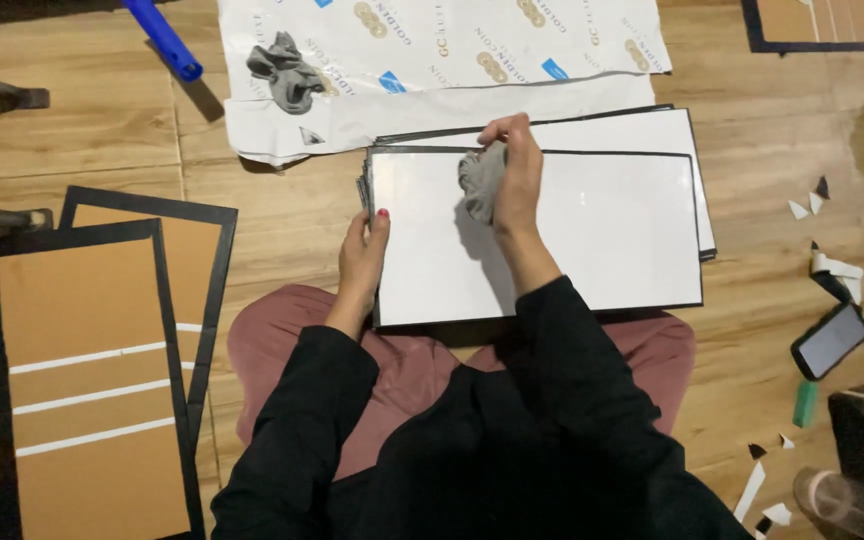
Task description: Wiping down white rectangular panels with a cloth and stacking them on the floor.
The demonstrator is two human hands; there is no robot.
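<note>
You sit on the wooden floor with a stack of white glossy rectangular boards edged in black lying in front of your knees, its near edge just over your lap. Your right hand is closed around a crumpled grey cloth and presses it onto the top board near the far edge, so the step in hand looks like wiping that white face. Your left hand pinches the left edge of the stack, thumb on top, fingers underneath, steadying it.

The next move seems to call for steady strokes across the remaining surface while your left hand holds the stack from sliding.

To your left lie brown cardboard panels with black borders and white strips. A second grey cloth rests on the printed white sheet beyond the stack. A dark phone lies towards the right edge of the floor, among paper scraps.
</note>
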